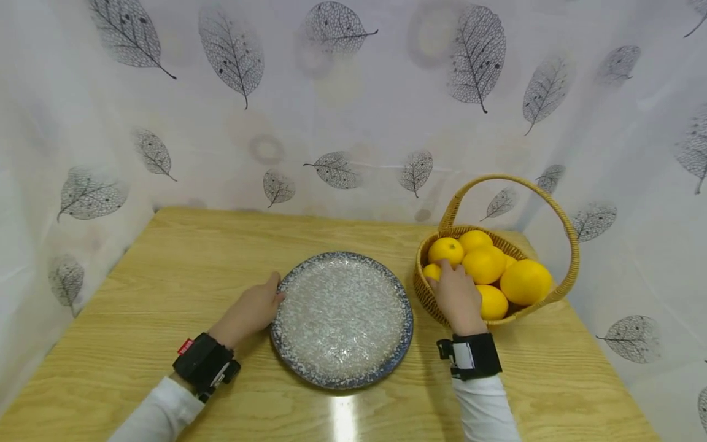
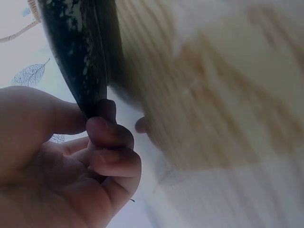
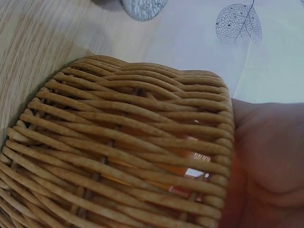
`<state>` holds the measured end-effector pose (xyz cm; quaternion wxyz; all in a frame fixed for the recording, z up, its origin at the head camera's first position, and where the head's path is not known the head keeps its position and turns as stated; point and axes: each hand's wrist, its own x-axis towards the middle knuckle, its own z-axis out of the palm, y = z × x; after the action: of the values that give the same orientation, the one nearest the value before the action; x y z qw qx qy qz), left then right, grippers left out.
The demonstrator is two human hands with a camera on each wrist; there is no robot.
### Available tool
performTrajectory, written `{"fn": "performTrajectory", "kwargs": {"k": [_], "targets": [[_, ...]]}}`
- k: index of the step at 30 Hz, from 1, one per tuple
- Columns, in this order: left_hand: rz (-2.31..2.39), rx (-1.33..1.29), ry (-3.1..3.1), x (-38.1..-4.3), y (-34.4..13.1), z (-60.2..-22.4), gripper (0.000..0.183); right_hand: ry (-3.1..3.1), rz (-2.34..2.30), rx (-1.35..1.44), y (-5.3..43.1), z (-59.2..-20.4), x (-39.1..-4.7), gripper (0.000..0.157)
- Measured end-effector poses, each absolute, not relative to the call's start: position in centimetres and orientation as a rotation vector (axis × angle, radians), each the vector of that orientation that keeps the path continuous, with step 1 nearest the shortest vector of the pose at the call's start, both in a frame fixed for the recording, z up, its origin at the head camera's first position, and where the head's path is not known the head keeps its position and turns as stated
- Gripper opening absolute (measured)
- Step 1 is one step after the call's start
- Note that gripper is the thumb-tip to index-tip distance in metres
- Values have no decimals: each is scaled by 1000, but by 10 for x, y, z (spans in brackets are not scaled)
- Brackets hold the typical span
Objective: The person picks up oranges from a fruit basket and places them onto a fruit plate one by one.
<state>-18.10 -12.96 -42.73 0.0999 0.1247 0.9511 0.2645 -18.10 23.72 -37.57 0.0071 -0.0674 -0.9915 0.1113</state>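
Observation:
A round speckled grey plate [image 1: 342, 319] with a dark blue rim lies on the table. My left hand [image 1: 255, 310] pinches its left edge between thumb and fingers; in the left wrist view the curled fingers [image 2: 114, 161] hold the dark plate rim [image 2: 78, 57]. At the right, my right hand [image 1: 457, 298] reaches over the near side of a wicker basket [image 1: 425, 298] and grips a small orange [image 1: 432, 272] at its left end. In the right wrist view the basket wall [image 3: 118, 142] hides the fingertips; only the palm [image 3: 270, 147] shows.
Several more oranges [image 1: 483, 264] fill the basket, whose tall arched handle [image 1: 508, 178] rises above them. The wooden table [image 1: 215, 252] runs back to a leaf-printed curtain [image 1: 342, 110], which also hangs at both sides.

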Motion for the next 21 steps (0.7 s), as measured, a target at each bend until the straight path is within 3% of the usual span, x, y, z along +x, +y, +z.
{"fn": "performTrajectory", "kwargs": {"k": [21], "targets": [[692, 511, 2697, -184, -117, -419, 61, -3110, 365, -224, 234, -372, -180, 48]]}}
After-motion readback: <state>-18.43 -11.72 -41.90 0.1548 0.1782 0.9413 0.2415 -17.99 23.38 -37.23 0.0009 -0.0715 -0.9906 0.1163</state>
